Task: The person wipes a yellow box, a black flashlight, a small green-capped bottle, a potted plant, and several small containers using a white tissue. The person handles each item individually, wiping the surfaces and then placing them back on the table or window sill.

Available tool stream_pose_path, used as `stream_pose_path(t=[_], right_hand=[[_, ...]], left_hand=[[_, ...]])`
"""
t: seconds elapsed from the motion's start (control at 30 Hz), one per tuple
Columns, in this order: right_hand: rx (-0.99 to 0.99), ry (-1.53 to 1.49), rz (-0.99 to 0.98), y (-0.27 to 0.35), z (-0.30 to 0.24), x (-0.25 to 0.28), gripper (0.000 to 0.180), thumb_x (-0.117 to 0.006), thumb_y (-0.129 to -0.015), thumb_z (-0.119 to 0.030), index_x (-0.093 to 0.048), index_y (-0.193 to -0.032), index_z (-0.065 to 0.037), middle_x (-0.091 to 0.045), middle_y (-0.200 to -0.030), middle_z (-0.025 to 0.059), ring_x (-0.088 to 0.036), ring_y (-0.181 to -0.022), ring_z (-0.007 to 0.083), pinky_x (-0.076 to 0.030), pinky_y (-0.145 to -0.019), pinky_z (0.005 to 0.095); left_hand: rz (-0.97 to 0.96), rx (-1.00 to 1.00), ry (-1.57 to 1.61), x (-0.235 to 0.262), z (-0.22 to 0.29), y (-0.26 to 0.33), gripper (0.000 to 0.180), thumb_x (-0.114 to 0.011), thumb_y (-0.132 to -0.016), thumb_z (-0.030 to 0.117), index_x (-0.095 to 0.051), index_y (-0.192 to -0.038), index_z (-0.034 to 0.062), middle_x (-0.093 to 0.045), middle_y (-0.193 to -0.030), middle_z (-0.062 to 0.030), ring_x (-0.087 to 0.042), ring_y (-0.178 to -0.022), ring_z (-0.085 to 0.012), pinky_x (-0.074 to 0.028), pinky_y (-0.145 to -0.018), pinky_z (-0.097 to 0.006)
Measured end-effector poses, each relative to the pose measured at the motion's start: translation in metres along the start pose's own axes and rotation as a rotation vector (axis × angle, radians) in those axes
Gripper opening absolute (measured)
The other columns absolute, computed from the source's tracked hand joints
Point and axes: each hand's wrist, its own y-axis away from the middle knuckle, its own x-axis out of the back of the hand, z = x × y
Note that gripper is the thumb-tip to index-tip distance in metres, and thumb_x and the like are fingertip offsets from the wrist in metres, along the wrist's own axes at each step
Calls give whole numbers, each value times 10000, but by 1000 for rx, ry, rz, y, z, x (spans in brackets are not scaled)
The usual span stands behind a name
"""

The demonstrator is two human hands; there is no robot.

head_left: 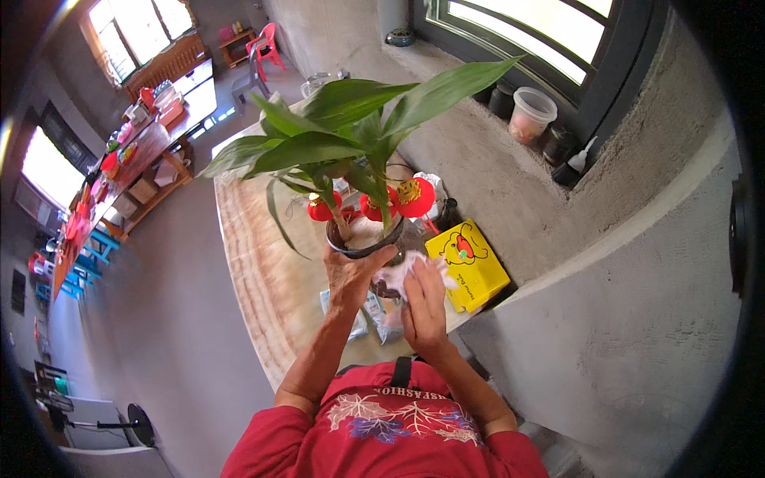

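A leafy green potted plant [343, 127] stands before me, its broad leaves spreading over the table. Several red lantern ornaments [416, 197] with gold marks hang among its stems. The stems rise from a dark-rimmed, see-through pot [368, 250], whose lower part is mostly behind my hands. My left hand [352, 277] grips the pot's near left side, thumb just below the rim. In my right hand [425, 304] is a crumpled pale pink cloth [406, 273], pressed against the pot's right side. Small plastic packets [382, 319] lie on the table beneath my hands.
A yellow box [468, 267] sits right of the pot, by the grey wall. The table wears a beige cloth [255, 263]. On the window ledge stand a clear plastic tub [531, 113] and dark jars. A long cluttered table [147, 143] and blue stools [100, 247] are far left.
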Motion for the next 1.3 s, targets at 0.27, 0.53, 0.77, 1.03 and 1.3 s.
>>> stream_pose_path(t=[0.27,0.53,0.77,1.03,1.3], right_hand=[[-358,-233,5,18,12,26,340,-414,-874,-1,-479,-1202,60,-449,-1286,214,-416,-1213,368,-308,-1026,403],[-485,-345,-4,-11,15,2,357,-372,-927,-109,-450,-1244,34,-466,-1264,193,-427,-1201,297,-283,-1027,357],[-406,-748,-350,-7,84,-29,452,-469,-894,-331,-513,-1192,6,-574,-1163,87,-553,-1031,198,-415,-911,337],[-910,-1579,18,2,56,-51,418,-333,-949,-288,-416,-1266,-27,-523,-1227,126,-544,-1080,252,-429,-951,397],[-949,-1345,291,-2,22,-42,385,-456,-908,-94,-400,-1280,-11,-551,-1111,70,-574,-944,166,-493,-793,285]], left_hand=[[40,29,-68,25,-9,7,690,-788,-566,43,-449,-1167,26,-595,-1044,-61,-589,-909,-146,-485,-803,-281],[-101,-117,-256,16,0,29,782,-833,-521,94,-435,-1191,17,-556,-1113,-94,-544,-1011,-182,-437,-884,-316],[-173,-135,-520,42,-3,30,873,-867,-446,187,-449,-1193,13,-546,-1107,-111,-528,-1021,-217,-403,-925,-333],[-51,-167,-109,41,-20,17,938,-843,-491,133,-362,-1289,32,-449,-1178,-86,-441,-1136,-185,-374,-943,-318],[-148,-393,-887,43,-36,18,742,-825,-598,272,-473,-1208,36,-551,-1139,-115,-532,-1046,-252,-398,-935,-344]])
